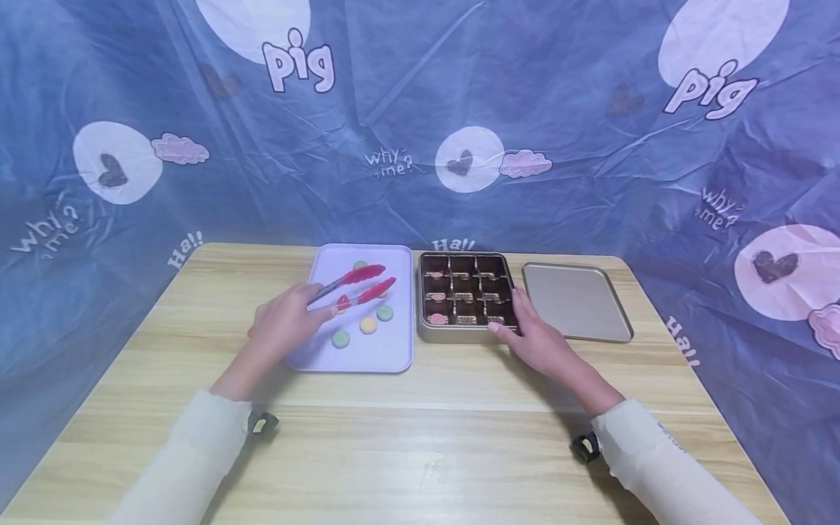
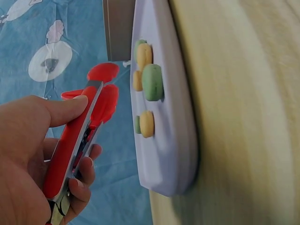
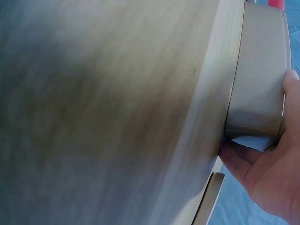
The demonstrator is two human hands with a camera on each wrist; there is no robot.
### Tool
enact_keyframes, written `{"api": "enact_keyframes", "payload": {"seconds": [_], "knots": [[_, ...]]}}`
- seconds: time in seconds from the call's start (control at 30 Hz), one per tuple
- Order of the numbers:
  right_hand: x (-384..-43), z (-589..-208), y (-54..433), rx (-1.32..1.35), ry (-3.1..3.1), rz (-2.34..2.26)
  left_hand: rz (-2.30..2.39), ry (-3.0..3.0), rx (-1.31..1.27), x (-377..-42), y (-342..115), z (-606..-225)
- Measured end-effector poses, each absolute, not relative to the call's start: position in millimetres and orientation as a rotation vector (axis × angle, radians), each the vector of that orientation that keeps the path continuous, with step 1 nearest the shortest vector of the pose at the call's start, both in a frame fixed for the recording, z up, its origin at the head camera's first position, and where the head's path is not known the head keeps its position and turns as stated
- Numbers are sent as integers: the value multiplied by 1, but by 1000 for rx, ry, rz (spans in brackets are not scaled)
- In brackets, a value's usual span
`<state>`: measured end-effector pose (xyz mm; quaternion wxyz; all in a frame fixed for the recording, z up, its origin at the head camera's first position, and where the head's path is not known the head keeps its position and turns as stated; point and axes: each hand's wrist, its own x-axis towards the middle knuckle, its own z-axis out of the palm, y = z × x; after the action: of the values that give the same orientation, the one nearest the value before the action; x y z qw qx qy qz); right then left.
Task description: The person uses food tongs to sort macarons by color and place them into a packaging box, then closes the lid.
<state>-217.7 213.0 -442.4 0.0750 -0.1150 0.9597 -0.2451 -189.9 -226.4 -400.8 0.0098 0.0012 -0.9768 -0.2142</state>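
Head view bright, slightly hazy; faint glare on wood-grain tabletop [image 1: 433, 467] at 6 o'clock, soft shadows beside both sleeves [image 1: 190, 456]. Wrist views dimmer; right wrist's tabletop blurred toward 9 o'clock.

A creased blue cloth [image 1: 407, 80] printed with white circles [image 1: 487, 154], dark hearts [image 1: 461, 163], pink clouds [image 1: 526, 164] and the words "pig", "why me?" and "Ha!!" hangs along the far, left and right sides of a pale wood-grained desk [image 1: 394, 452], whose near part carries a soft whitish glare [image 1: 432, 470].
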Motion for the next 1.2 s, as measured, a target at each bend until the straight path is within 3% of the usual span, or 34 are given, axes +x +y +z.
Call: {"api": "enact_keyframes", "payload": {"seconds": [1.2], "knots": [[-219,-443,213,-349,2879,-727,-641,-3132,48,-187,-237,-418]]}}
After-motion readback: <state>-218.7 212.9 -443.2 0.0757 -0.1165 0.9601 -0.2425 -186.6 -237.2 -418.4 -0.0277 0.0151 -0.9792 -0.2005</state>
